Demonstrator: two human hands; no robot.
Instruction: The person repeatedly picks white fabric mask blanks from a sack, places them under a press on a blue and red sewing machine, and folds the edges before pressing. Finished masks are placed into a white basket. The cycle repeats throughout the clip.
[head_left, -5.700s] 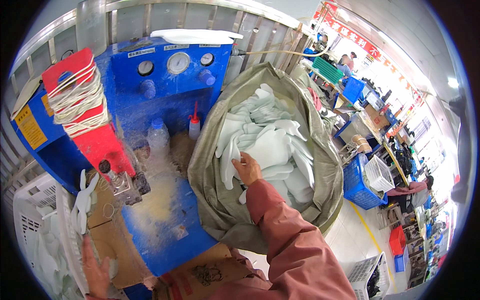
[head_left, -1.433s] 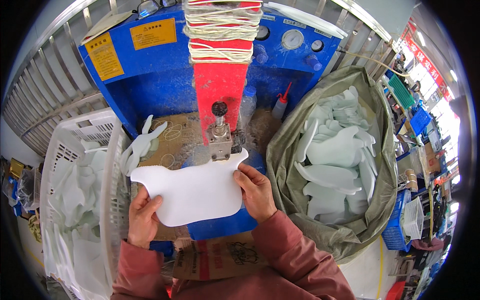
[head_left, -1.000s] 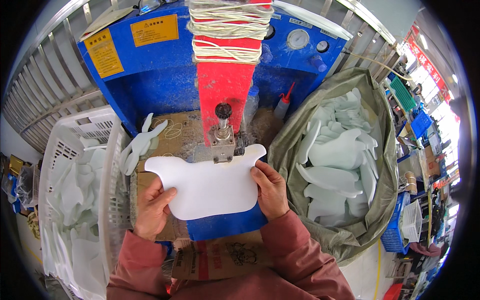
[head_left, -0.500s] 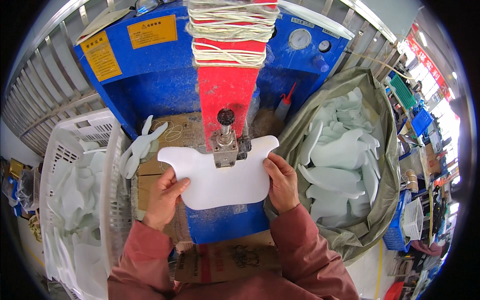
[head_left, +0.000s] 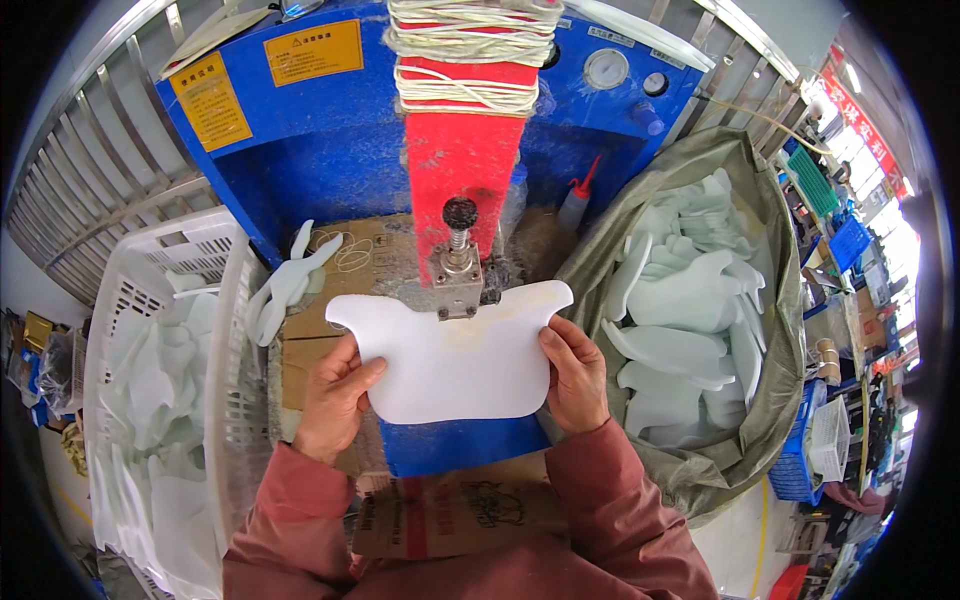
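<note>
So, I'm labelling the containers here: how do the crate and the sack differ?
The crate is white; the sack is olive-green. The crate has stiff, slotted walls, while the sack's sides are loose and creased. The crate sits left of the left hand, the sack right of the right hand. Both are open-topped and hold pale, curved-edged pieces.

A metal railing (head_left: 108, 122) was set along the left side. The pale floor (head_left: 730, 545) at right was marked with a yellow line (head_left: 762, 540). Beyond, cluttered benches (head_left: 863, 400) were ranged beneath a red banner (head_left: 862, 132), and the far right was flooded with white light.
</note>
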